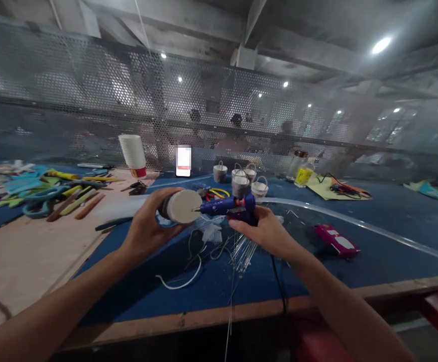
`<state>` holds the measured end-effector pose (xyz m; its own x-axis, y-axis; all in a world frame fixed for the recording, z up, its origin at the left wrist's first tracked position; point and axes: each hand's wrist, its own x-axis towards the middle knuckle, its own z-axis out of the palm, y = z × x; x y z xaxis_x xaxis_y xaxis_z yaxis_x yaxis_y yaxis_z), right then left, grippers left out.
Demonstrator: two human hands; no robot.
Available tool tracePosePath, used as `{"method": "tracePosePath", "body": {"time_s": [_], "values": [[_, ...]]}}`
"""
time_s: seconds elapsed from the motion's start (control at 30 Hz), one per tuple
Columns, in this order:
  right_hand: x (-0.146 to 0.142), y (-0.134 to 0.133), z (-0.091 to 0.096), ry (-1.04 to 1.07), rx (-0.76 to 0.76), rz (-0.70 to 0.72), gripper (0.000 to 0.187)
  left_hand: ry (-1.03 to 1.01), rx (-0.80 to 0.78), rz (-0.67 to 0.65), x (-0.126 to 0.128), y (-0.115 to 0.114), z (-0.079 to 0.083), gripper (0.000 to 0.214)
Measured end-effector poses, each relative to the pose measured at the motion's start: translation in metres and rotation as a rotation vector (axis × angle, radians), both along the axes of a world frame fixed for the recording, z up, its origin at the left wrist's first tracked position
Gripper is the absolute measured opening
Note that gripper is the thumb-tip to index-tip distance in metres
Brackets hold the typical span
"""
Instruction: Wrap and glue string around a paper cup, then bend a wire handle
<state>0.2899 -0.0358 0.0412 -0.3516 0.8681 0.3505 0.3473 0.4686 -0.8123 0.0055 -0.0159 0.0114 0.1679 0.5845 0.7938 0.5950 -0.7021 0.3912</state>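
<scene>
White cup [181, 206] gripped in left hand [147, 229]; blue glue gun [228, 206] clasped by right hand [266, 234], nozzle touching cup rim.

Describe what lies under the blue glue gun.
Below the glue gun, thin clear strands and a white cord lie on the blue mat. The right hand gripping it hides whatever sits beneath the handle.

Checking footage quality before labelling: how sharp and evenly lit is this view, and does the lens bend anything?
Head view: the left hand, cup, right hand and glue gun are fairly sharp; the mesh screen behind looks hazy, and its rails bow, likely wide-lens distortion; a ceiling lamp flares upper right.
</scene>
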Motion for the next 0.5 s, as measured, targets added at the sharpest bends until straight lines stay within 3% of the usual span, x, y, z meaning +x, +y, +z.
{"method": "tracePosePath", "body": {"time_s": [0.27, 0.5], "values": [[-0.009, 0.002, -0.016, 0.112, 0.002, 0.110, 0.032, 0.137, 0.188, 0.085, 0.000, -0.003, 0.003, 0.066], [-0.010, 0.002, -0.022, 0.070, -0.042, 0.052, 0.036, 0.237, 0.268, 0.100, 0.001, -0.005, 0.005, 0.067]]}}
